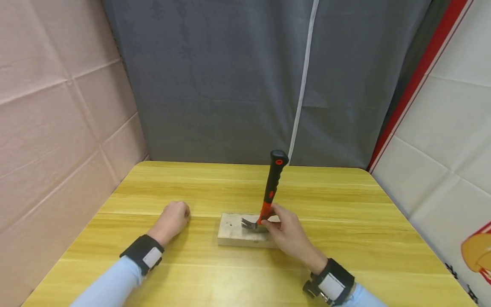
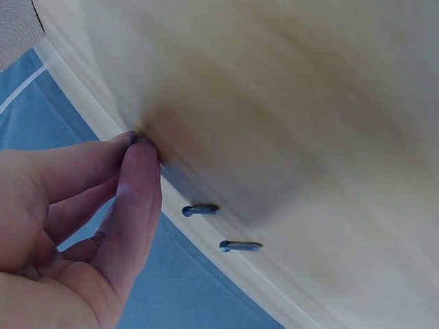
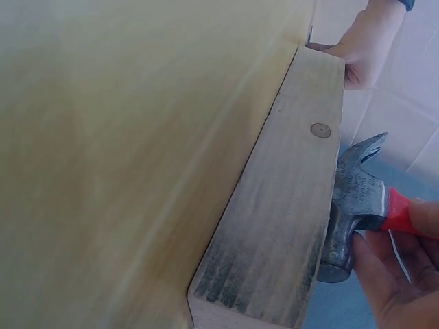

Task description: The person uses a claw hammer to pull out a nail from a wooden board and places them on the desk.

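- We hold the red-and-black-handled steel claw hammer [image 1: 270, 197] in our right hand [image 1: 288, 232], fingers curled round the red neck just above the head
- The hammer's head rests on the top of the pale rectangular wooden block [image 1: 238, 232], which lies flat on the yellow wood-grain table [image 1: 345, 213], near the middle and just in front of us
- The hammer's long axis runs almost upright, the black butt leaning slightly away from us and to the right; in the right wrist view the grey steel head [image 3: 353, 212] sits against the block's face [image 3: 288, 226], claw pointing to our left
- A round nail head [image 3: 320, 130] shows sunk in the block, beside the claw and apart from it; we judge that this gap is what the coming move turns on
- Our right hand is at the block's right end, so it is by far the nearer hand
- Our left hand [image 1: 173, 219] rests on the table to the left of the block, apart from it, fingers curled in; the left wrist view shows thumb and forefinger [image 2: 140, 178] pressed together at the tabletop, perhaps on something small and dark that we cannot make out
- Two small dark nails [image 2: 219, 227] lie on the table just beyond those fingertips
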